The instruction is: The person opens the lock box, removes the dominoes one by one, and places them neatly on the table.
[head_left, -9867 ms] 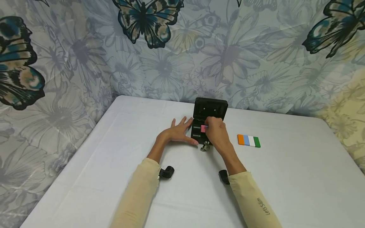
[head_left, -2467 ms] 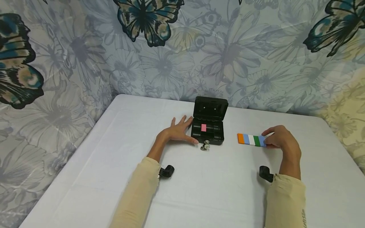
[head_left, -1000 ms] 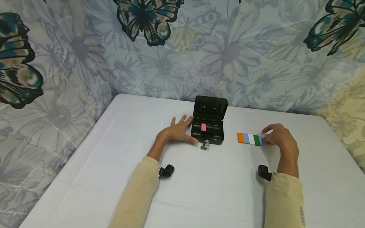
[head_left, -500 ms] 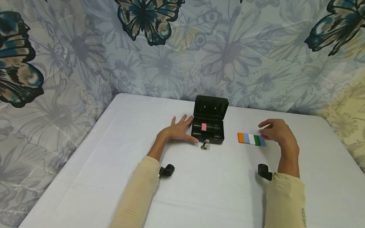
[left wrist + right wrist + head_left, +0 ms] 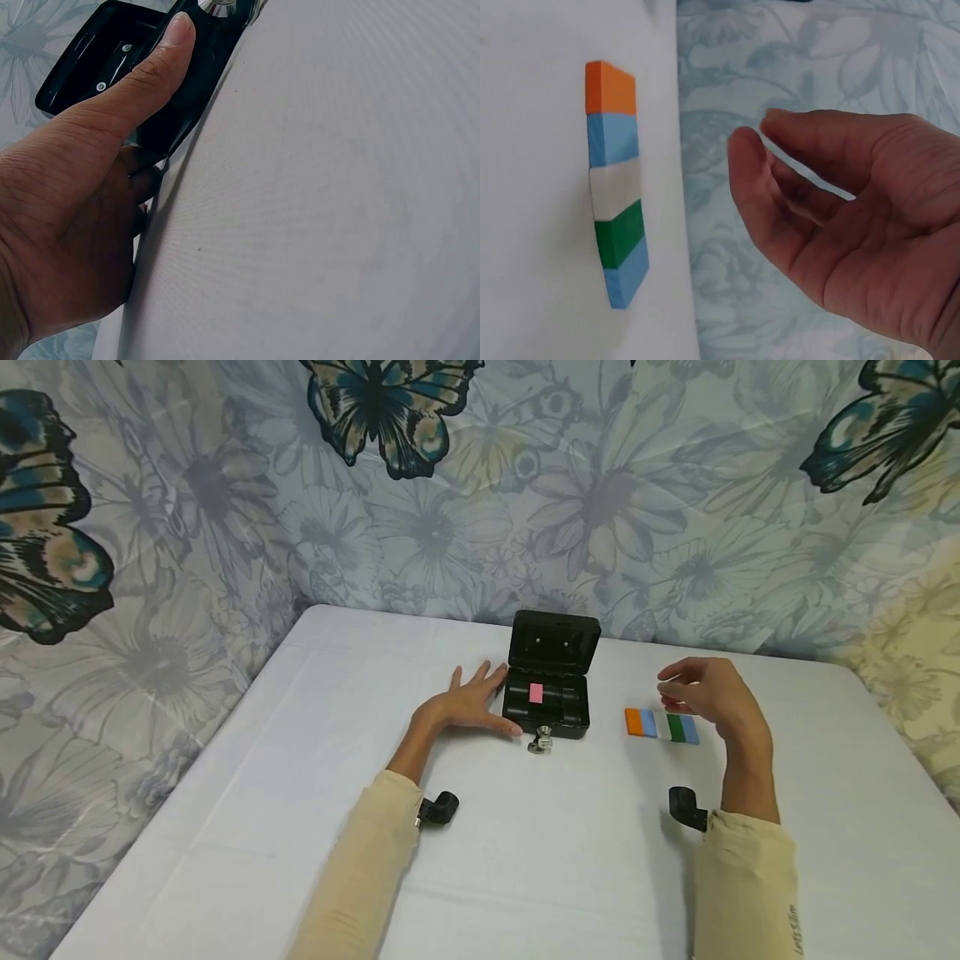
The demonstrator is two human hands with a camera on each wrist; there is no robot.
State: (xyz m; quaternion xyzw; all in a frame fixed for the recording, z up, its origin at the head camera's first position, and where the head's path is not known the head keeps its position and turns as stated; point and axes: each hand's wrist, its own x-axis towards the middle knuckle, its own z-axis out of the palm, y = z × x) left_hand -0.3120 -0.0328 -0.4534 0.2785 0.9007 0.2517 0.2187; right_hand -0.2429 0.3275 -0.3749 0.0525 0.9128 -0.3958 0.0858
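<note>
A small black cash box (image 5: 566, 703) stands with its lid raised, and a pink block (image 5: 536, 693) lies inside. My left hand (image 5: 468, 703) rests beside it with fingers spread. Its thumb (image 5: 157, 67) lies against the front of the box in the left wrist view, while the other fingertips reach along the left side. To the right, flat blocks form a joined row: orange (image 5: 633, 722), light blue (image 5: 648, 723), white (image 5: 615, 189), green (image 5: 621, 234) and blue (image 5: 628, 276). Above this row my right hand (image 5: 712, 693) hovers, fingers loosely bent, holding nothing.
Keys (image 5: 539, 741) hang from the lock at the box's front. A white cloth covers the table (image 5: 555, 860), whose back edge meets a floral and butterfly backdrop (image 5: 450, 527). Each wrist carries a black camera (image 5: 438, 807).
Earlier my right hand was in the box; later it set a blue block at the row's right end. It has since let go, risen and moved left. My left hand stayed still.
</note>
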